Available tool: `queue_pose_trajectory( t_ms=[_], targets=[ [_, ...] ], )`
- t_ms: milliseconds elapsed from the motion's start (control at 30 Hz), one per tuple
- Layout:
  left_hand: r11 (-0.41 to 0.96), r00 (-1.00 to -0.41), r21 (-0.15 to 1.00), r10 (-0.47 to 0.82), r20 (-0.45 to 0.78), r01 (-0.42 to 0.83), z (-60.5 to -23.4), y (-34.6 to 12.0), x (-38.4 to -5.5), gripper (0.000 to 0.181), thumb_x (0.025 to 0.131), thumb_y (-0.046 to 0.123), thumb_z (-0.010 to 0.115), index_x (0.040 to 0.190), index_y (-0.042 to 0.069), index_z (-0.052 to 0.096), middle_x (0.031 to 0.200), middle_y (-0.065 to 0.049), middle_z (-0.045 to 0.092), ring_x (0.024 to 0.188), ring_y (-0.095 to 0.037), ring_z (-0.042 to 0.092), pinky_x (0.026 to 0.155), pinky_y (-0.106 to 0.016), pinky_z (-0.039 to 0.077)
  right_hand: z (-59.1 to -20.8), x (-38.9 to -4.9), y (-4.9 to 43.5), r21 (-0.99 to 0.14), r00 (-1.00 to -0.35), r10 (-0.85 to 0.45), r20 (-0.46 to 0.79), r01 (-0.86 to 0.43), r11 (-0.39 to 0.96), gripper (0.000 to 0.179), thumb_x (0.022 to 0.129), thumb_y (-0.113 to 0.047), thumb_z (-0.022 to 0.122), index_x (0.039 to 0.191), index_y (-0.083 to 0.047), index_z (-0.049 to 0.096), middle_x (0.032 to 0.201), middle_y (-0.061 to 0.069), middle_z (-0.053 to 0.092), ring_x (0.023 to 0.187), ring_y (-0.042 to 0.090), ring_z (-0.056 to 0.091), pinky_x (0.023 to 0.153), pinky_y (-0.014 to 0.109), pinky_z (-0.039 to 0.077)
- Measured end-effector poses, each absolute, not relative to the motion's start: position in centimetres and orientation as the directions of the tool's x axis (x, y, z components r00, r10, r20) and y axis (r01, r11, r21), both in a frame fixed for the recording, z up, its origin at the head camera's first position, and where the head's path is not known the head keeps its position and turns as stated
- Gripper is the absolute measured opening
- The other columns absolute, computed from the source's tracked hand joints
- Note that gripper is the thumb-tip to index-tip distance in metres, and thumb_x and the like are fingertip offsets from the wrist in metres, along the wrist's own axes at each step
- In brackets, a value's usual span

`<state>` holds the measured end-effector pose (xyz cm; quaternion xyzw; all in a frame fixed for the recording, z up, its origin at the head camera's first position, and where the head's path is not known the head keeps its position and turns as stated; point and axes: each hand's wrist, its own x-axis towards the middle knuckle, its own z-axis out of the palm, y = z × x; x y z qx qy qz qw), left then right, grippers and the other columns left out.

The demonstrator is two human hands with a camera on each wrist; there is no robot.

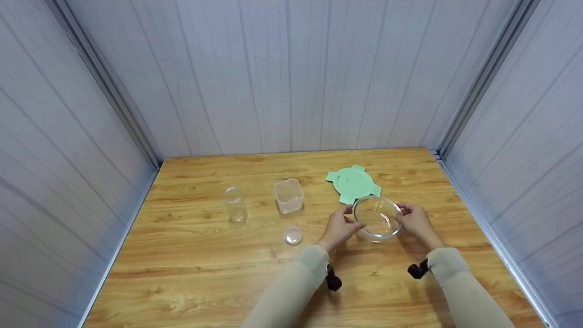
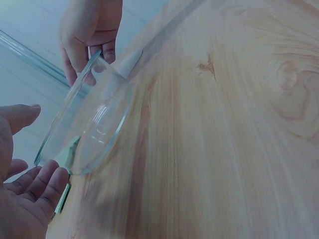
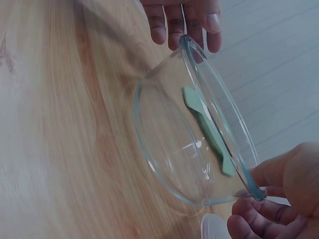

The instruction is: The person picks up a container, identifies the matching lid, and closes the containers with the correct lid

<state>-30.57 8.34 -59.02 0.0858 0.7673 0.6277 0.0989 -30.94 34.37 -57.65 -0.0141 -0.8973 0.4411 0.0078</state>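
Observation:
A round clear glass bowl (image 1: pixel 378 217) is between both hands at the right of the wooden table. My right hand (image 1: pixel 414 221) pinches its rim, the thumb on one side and fingers below, as the right wrist view shows. Opposite it, my left hand (image 1: pixel 339 227) touches the rim with loosely extended fingers; in the left wrist view its thumb stands apart from the glass. Just behind the bowl lies a flat mint-green lid (image 1: pixel 354 183) with tabs around its edge. Whether the bowl's base touches the table I cannot tell.
Left of the hands lies a small clear round piece (image 1: pixel 293 236). Farther back stand a square translucent container (image 1: pixel 289 197) and a clear glass cylinder (image 1: pixel 236 205). Near the right hand a whitish edge (image 3: pixel 213 228) shows. Panel walls enclose the wooden table (image 1: pixel 191 273).

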Motion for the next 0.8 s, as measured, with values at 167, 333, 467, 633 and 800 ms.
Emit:
queue_pose_trajectory(
  t_ms=[167, 333, 467, 633, 800],
  targets=[
    [0.185, -0.967, 0.983, 0.251, -0.055, -0.008, -59.4, 8.7, -30.7, 0.052, 0.096, 0.009, 0.082, 0.143, -0.001, 0.061, 0.142, -0.018, 0.063, 0.094, -0.010, 0.065, 0.076, -0.024, 0.055, -57.7, -31.1, 34.4, -0.795, -1.000, 0.028, -0.008, 0.023, 0.606, 0.042, 0.095, 0.005, 0.067, 0.135, 0.019, 0.062, 0.107, 0.029, 0.072, 0.088, 0.016, 0.065, 0.067, 0.017, 0.054],
    [0.155, -0.968, 0.988, 0.243, -0.062, -0.024, -59.6, 9.1, -30.6, 0.050, 0.096, 0.004, 0.080, 0.143, -0.002, 0.061, 0.142, -0.021, 0.062, 0.091, -0.010, 0.065, 0.073, -0.022, 0.054, -57.7, -31.1, 34.5, -0.805, -0.999, 0.025, -0.031, 0.040, 0.592, 0.044, 0.095, 0.006, 0.064, 0.136, 0.020, 0.060, 0.102, 0.022, 0.072, 0.080, 0.013, 0.064, 0.061, 0.018, 0.054],
    [0.129, -0.972, 0.991, 0.228, -0.064, -0.035, -59.6, 9.5, -30.6, 0.049, 0.096, -0.001, 0.078, 0.142, -0.005, 0.061, 0.141, -0.023, 0.060, 0.086, -0.009, 0.064, 0.068, -0.020, 0.053, -57.7, -31.2, 34.5, -0.801, -0.999, 0.020, -0.046, 0.049, 0.597, 0.045, 0.096, 0.005, 0.066, 0.137, 0.020, 0.060, 0.100, 0.019, 0.072, 0.078, 0.011, 0.063, 0.060, 0.018, 0.053],
    [0.120, -0.976, 0.990, 0.194, -0.095, -0.072, -59.6, 10.0, -30.6, 0.048, 0.096, -0.003, 0.077, 0.142, -0.004, 0.062, 0.141, -0.021, 0.060, 0.086, -0.008, 0.065, 0.067, -0.020, 0.054, -57.7, -31.2, 34.5, -0.797, -0.997, 0.028, -0.069, 0.072, 0.599, 0.045, 0.098, 0.003, 0.068, 0.139, 0.019, 0.060, 0.101, 0.019, 0.072, 0.078, 0.009, 0.061, 0.061, 0.018, 0.052],
    [0.105, -0.977, 0.990, 0.182, -0.115, -0.097, -59.7, 10.2, -30.6, 0.048, 0.096, -0.005, 0.076, 0.141, -0.004, 0.062, 0.136, -0.021, 0.063, 0.084, -0.010, 0.067, 0.066, -0.021, 0.054, -57.7, -31.3, 34.4, -0.805, -0.995, 0.035, -0.091, 0.095, 0.585, 0.045, 0.099, 0.003, 0.066, 0.141, 0.019, 0.059, 0.102, 0.018, 0.072, 0.075, 0.009, 0.061, 0.059, 0.019, 0.052]
  ],
)
